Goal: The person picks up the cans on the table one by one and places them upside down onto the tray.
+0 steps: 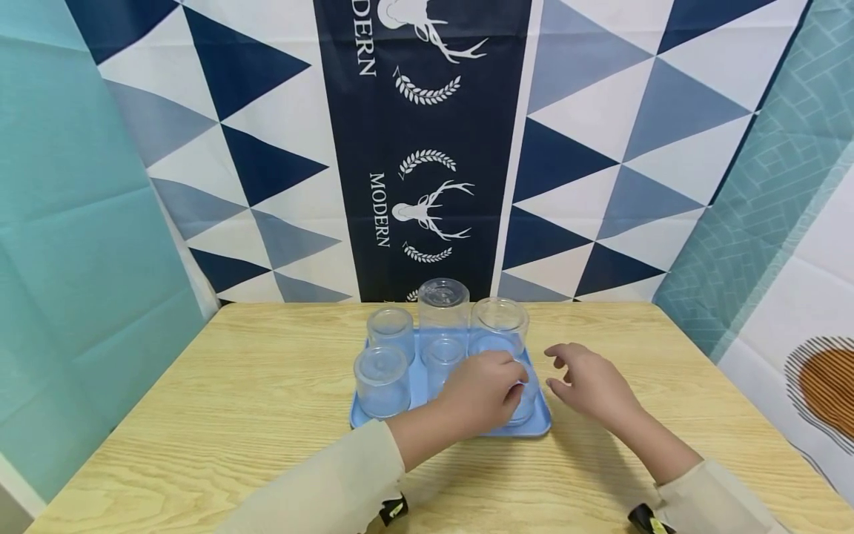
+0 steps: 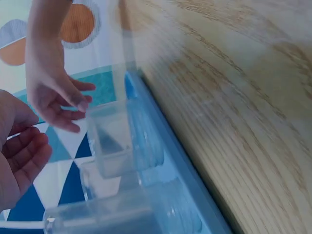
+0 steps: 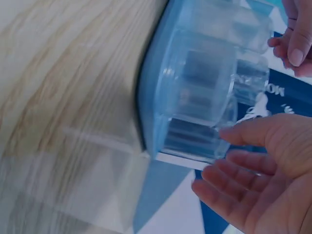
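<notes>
Several clear jars stand mouth-down on a light blue tray [image 1: 537, 429]. My left hand [image 1: 482, 389] is over the front right jar [image 1: 525, 406] and hides much of it in the head view. Its fingers are loosely bent, with nothing between them in the left wrist view. Just right of the tray, my right hand [image 1: 590, 382] is in the air, fingers apart and relaxed, holding nothing. In the right wrist view its thumb tip overlaps the jars' edge. Nearest the left forearm is the front middle jar [image 1: 443, 360]; the front left jar [image 1: 382, 382] is farther left.
Behind these are a tall jar [image 1: 443, 300], a wide jar [image 1: 499, 319] and a smaller jar [image 1: 391, 326] at the back left. The tray lies on a wood-grain table [image 1: 253, 415]. A patterned cloth [image 1: 427, 133] hangs along the table's back edge.
</notes>
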`<state>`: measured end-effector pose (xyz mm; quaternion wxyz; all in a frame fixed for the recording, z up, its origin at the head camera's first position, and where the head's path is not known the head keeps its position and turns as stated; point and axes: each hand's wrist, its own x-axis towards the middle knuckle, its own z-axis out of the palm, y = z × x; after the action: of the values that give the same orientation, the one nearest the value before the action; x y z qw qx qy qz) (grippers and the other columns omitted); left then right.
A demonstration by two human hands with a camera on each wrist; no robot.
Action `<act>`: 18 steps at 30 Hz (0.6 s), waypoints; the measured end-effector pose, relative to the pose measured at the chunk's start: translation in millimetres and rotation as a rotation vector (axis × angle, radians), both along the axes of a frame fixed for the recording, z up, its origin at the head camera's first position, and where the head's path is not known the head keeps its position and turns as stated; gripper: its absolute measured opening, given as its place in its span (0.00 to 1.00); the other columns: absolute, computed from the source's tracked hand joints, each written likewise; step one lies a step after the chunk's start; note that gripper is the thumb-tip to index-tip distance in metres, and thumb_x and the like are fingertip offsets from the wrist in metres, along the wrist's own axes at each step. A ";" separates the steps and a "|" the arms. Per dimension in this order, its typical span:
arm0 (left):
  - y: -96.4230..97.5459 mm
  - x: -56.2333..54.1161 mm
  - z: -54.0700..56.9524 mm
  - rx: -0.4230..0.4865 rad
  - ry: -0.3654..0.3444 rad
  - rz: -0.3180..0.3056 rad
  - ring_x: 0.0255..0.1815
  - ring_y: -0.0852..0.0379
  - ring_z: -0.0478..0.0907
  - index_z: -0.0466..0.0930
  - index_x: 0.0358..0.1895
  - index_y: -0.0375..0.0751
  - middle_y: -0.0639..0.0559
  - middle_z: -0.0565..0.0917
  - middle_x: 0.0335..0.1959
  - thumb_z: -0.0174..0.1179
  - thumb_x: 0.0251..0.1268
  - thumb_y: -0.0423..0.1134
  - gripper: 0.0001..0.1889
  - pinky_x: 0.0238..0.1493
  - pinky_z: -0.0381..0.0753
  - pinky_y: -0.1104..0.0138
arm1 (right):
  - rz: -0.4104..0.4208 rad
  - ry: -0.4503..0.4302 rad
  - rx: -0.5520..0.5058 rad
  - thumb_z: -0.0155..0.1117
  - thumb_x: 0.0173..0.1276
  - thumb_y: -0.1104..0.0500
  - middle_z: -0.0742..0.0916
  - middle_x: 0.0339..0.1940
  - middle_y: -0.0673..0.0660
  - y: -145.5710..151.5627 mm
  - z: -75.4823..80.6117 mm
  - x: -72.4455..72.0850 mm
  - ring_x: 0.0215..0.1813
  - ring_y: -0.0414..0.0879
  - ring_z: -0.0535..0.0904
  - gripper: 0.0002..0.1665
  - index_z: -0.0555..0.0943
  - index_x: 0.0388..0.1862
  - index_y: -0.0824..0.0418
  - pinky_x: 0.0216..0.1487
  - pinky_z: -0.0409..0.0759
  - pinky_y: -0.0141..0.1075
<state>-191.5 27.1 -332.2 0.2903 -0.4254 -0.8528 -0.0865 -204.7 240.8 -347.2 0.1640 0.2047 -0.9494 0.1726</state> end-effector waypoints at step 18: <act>-83.4 8.7 18.5 0.312 0.127 -0.021 0.39 0.54 0.83 0.88 0.39 0.38 0.50 0.86 0.36 0.69 0.55 0.29 0.07 0.43 0.82 0.66 | 0.154 0.454 -0.007 0.74 0.46 0.68 0.84 0.38 0.55 9.6 16.9 32.3 0.37 0.50 0.81 0.24 0.80 0.46 0.66 0.35 0.81 0.45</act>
<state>-182.8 -56.3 -313.6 0.4053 -0.3889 -0.8043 -0.1938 -172.4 250.4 -330.3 0.3602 0.3097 -0.8692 0.1373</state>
